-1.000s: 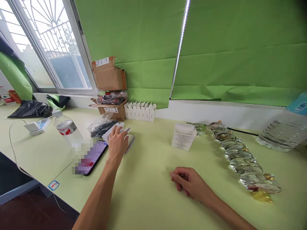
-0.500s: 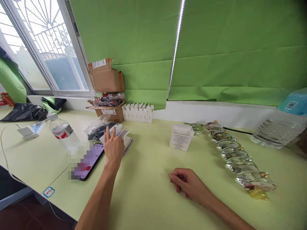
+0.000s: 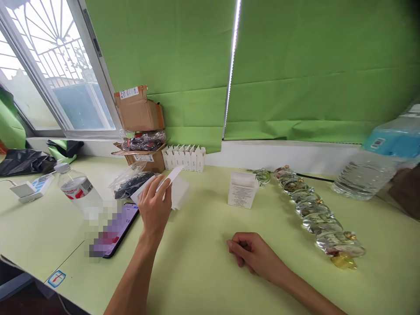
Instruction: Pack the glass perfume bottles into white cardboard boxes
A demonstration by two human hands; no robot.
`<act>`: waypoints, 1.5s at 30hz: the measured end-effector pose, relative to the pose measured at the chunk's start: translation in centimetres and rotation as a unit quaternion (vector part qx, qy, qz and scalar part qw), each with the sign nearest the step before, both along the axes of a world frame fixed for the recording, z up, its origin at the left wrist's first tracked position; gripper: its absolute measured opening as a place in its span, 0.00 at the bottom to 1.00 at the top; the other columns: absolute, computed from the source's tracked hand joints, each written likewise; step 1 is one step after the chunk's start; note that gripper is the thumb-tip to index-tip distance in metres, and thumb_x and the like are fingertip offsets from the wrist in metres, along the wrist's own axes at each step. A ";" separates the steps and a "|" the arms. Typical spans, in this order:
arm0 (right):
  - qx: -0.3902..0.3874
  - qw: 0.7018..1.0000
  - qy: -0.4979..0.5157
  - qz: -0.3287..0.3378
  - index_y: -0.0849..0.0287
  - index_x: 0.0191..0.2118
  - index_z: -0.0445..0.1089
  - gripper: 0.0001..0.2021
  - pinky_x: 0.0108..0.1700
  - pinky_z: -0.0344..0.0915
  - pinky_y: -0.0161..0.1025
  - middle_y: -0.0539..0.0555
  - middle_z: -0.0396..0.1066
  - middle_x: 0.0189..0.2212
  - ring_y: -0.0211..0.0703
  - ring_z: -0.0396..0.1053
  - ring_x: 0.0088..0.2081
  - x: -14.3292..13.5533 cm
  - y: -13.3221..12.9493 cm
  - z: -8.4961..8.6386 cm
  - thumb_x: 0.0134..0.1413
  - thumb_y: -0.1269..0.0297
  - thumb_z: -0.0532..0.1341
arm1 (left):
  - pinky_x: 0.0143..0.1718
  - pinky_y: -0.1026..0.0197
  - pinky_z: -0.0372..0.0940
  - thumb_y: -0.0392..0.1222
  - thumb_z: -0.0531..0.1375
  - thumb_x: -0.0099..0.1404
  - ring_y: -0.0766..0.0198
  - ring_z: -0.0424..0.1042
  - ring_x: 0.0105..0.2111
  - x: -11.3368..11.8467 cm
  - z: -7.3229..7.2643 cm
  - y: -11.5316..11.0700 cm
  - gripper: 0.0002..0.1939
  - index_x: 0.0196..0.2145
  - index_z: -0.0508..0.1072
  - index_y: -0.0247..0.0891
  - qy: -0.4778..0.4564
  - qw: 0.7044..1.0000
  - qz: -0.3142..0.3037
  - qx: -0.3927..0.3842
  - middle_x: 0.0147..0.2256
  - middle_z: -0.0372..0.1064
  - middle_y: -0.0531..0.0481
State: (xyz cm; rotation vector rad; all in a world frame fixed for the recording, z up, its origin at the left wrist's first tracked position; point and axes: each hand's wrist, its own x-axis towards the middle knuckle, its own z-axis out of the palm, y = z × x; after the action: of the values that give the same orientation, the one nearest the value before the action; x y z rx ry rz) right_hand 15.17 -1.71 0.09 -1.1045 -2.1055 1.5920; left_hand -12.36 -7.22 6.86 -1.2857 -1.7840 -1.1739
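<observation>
Left hand [image 3: 155, 202]: clamped on a flat white carton [image 3: 175, 173], thumb side partly hidden, at centre-left of the counter [image 3: 200, 267]; a flap now juts up and to the far right, where half a second ago the pieces lay lower and flatter; one piece seems to be coming free of the pile

Right hand [image 3: 251, 254]: loosely curled, thumb against forefinger, nothing seen in it; resting near centre, unmoved

Upright white carton [image 3: 242, 192]: top open, far of the right hand, same spot; many lines of small print, unreadable

Row of white cartons [image 3: 183, 159]: far side, standing; one short mark each, too small to read

Smartphone [image 3: 123, 228]: left of the left hand, screen partly masked

Plastic bottle [image 3: 78, 192]: far left; red-and-white label with barcode, brand illegible

Water jug [image 3: 364, 179]: far right; blue label, barcode

Cardboard box [image 3: 137, 113]: far left; printed sticker, unreadable
</observation>
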 end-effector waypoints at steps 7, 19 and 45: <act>0.000 1.000 0.027 -0.014 0.60 0.35 0.69 0.20 0.14 0.49 0.28 0.47 0.66 0.19 0.28 0.53 0.13 0.0 -0.1 0.1 0.56 0.46 0.54 | 0.35 0.63 0.66 0.51 0.50 0.67 0.63 0.73 0.32 4.3 0.4 0.0 0.19 0.48 0.74 0.42 -0.229 0.959 -0.142 -0.089 0.36 0.76 0.49; -0.070 0.967 0.242 -0.039 0.58 0.50 0.68 0.23 0.17 0.64 0.31 0.57 0.72 0.39 0.38 0.72 0.24 0.3 1.1 0.6 0.56 0.47 0.55 | 0.53 0.57 0.62 0.56 0.49 0.67 0.57 0.64 0.55 10.7 -3.2 1.1 0.25 0.58 0.65 0.44 -0.448 0.802 -0.357 -0.170 0.56 0.65 0.47; -0.057 0.942 0.316 -0.097 0.61 0.39 0.71 0.21 0.19 0.63 0.31 0.51 0.67 0.24 0.37 0.68 0.24 0.5 1.0 2.1 0.56 0.46 0.57 | 0.57 0.45 0.60 0.47 0.60 0.61 0.50 0.48 0.64 12.8 -4.7 0.0 0.31 0.60 0.56 0.49 -0.125 0.920 -0.312 -0.200 0.66 0.40 0.45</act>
State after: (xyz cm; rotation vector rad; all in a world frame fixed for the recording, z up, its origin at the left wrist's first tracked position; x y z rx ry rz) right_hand 15.65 -0.66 2.24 -0.6714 -1.4575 1.6938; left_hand 0.45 -7.25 2.15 -2.1414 -1.9231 -1.3942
